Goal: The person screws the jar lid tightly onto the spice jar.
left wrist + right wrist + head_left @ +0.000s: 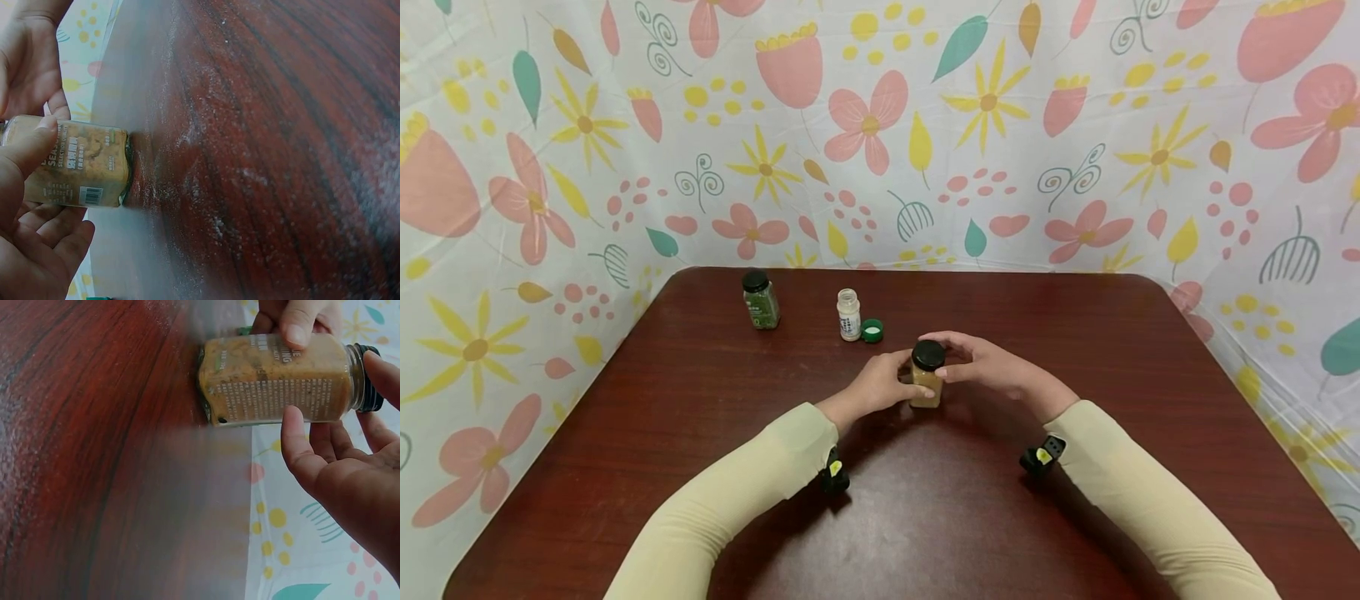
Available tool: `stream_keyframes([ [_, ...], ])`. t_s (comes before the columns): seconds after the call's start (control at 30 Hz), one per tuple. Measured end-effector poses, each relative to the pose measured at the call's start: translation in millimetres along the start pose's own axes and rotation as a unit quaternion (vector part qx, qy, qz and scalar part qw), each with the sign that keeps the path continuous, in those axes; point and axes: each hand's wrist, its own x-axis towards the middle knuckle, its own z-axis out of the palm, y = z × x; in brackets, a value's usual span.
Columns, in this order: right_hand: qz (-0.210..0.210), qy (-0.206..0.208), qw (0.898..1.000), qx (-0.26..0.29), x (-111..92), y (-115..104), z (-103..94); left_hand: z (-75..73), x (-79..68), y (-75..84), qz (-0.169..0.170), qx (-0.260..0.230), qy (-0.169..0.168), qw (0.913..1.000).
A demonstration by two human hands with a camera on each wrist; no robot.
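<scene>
A square glass seasoning jar [927, 378] of yellow-brown powder stands upright on the table, topped by a black lid [928, 356]. My left hand [880, 383] grips the jar body, thumb across the label and fingers behind, as the left wrist view shows. On the other side, my right hand [992, 367] holds the lid, with a fingertip [381, 369] on its rim. Another right fingertip [292, 419] is at the lower edge of the printed side. Barcode and white lettering show on the jar [100, 156] in the left wrist view.
Farther back on the dark red wooden table [1037, 317] stands a small lidless bottle [849, 321] with a white label. A green cap [872, 331] lies beside it. To the left is a black-lidded jar of green contents [763, 307]. Flower-patterned cloth [865, 192] surrounds the table.
</scene>
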Motion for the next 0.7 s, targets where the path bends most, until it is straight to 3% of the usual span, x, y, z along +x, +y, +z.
stream_keyframes([
  [0.7, -0.016, 0.043, 0.998, -0.039, 1.3, 1.1, 5.0, 0.0, -0.6, 1.9, 0.001, 0.001, 0.004, 1.0],
])
